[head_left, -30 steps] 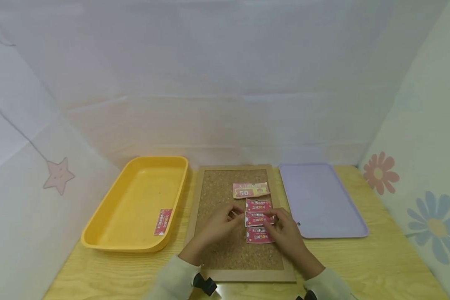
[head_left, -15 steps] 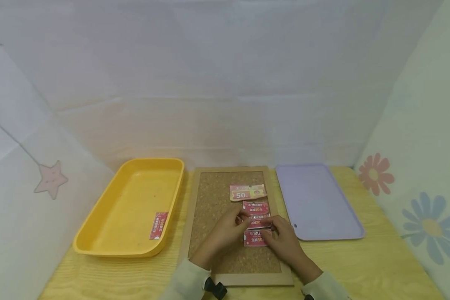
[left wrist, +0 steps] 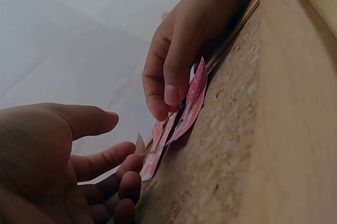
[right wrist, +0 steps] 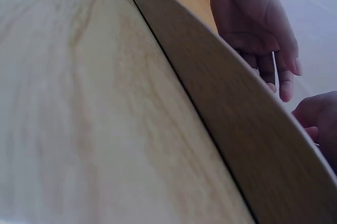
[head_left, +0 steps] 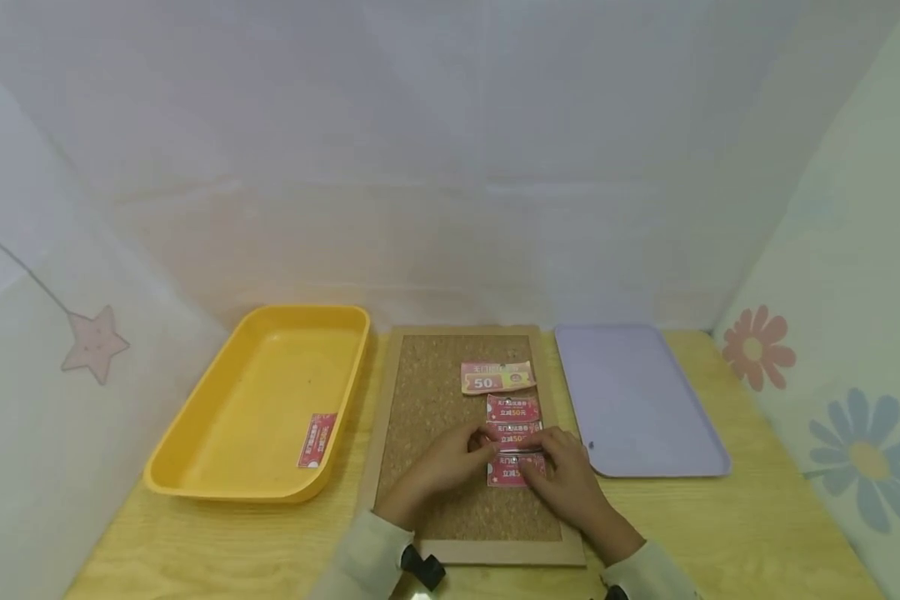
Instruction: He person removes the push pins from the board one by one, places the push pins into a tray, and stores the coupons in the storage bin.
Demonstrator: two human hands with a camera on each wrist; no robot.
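Observation:
A column of three pink coupons lies on the framed corkboard (head_left: 435, 375), each with a small pin near its top. My left hand (head_left: 450, 458) is at the left edge of the middle coupon (head_left: 512, 435), thumb and fingers apart and loosely bent in the left wrist view. From the right, my right hand (head_left: 570, 479) touches that coupon's right end with the forefinger. Its thumb is over the lower coupon (head_left: 501, 473), whose edge stands off the cork in the left wrist view. The upper coupon (head_left: 513, 408) lies just beyond the fingers.
A wider pink-and-yellow coupon (head_left: 498, 378) is on the cork above the column. To the left stands a yellow tray (head_left: 270, 383) with one pink coupon (head_left: 317, 440) in it. A lilac tray (head_left: 637, 392) lies right of the board, with a small dark spot near its lower left corner.
My right forefinger has shifted from the pin area of the middle coupon toward its right end. My left hand has come slightly nearer the coupon. The head view has shifted a little.

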